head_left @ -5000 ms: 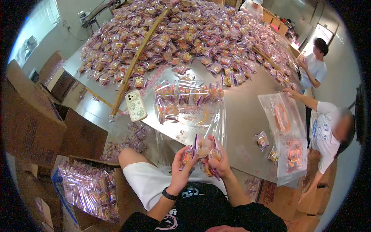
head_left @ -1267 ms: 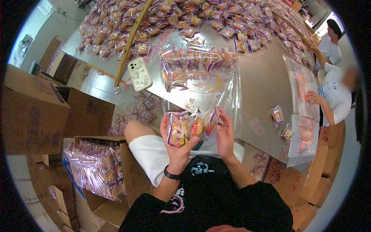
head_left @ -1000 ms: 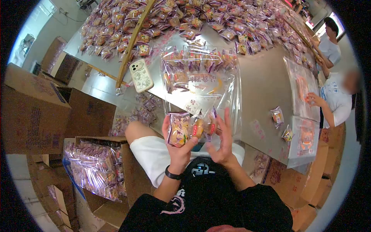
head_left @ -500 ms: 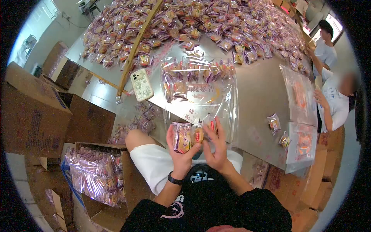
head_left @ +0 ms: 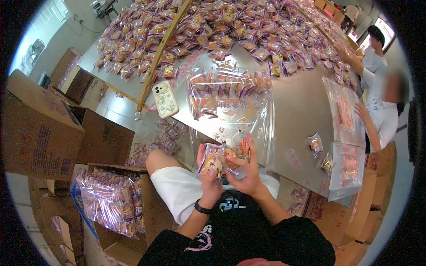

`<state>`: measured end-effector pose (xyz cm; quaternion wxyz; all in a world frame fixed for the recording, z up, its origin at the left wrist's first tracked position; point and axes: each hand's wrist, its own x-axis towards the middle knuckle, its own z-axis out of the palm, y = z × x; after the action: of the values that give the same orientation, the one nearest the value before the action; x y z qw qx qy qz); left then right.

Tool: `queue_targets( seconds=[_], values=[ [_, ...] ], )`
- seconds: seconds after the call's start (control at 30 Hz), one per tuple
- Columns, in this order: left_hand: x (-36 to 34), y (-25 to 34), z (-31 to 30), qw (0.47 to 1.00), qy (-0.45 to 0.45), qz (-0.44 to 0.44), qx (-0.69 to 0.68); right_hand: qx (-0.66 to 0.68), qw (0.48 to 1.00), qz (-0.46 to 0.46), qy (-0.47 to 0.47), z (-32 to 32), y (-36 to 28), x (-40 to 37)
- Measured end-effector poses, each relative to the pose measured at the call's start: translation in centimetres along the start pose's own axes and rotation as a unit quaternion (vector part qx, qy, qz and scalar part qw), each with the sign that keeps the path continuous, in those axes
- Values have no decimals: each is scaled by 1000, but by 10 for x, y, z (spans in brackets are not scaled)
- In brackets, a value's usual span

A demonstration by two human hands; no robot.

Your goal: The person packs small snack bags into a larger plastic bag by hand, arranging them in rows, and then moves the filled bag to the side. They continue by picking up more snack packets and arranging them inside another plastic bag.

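While our left hand (head_left: 209, 179) pinches the left pack (head_left: 212, 158) between thumb and fingers, our right hand (head_left: 249, 174) is curled around the right pack (head_left: 242, 146), thumb low and fingers up its outer side. The middle pack (head_left: 229, 160) sits between the two; we can't tell which hand bears its weight. All three are just past the near edge of the tabletop (head_left: 295, 99), above our lap.

Beyond the hands, a clear bag (head_left: 259, 128) lies flat on the tabletop, one full row of packs at its far end, a shorter row nearer us. Phone (head_left: 165, 99) is just left of the bag, face down, near a wooden strip (head_left: 162, 51). Big pile (head_left: 222, 29) of packs covers the far side. Two loose packs (head_left: 315, 145) lie to the right, beside printed bags (head_left: 346, 167). One co-worker (head_left: 381, 111) reaches toward those bags. Down left, an open carton (head_left: 156, 208) holds a packed bag (head_left: 111, 204).
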<state>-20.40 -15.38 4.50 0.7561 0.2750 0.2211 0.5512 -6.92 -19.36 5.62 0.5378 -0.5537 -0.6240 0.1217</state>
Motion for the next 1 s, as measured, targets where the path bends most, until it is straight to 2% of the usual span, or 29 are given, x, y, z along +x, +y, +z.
queue_targets(
  seconds=[0.13, 0.2, 0.3, 0.43, 0.53, 0.63, 0.73, 0.83, 0.9, 1.0],
  values=[
    [-2, -3, -3, 997, 67, -2, 39, -22, 999, 1, 34, 6, -1, -6],
    [0, -3, -10, 996, 71, 4, 45, -15, 998, 20, 51, 8, -3, -11],
    [1, -4, -14, 996, 66, 28, 62, -67, 996, -16, 64, 16, -4, -17],
    [3, -10, -18, 987, 78, 86, 110, -65, 996, -14, 51, 24, -3, -20],
    [4, -2, -14, 992, 95, 45, 66, -62, 996, -31, 50, 20, -5, -18],
    [3, 11, 11, 993, 95, 33, 68, -80, 993, -64, 54, 17, -6, -12],
    [0, 6, -1, 979, 57, 56, 185, -87, 991, -87, 56, 15, -6, -8],
    [1, 6, 5, 974, 35, 61, 214, -121, 985, -95, 75, 14, -5, -9],
    [-1, 7, 9, 972, 49, 74, 220, -143, 978, -103, 115, 16, -8, -5],
    [-4, 5, 18, 968, 67, 90, 226, -161, 976, -92, 116, 12, -9, -3]
  ],
)
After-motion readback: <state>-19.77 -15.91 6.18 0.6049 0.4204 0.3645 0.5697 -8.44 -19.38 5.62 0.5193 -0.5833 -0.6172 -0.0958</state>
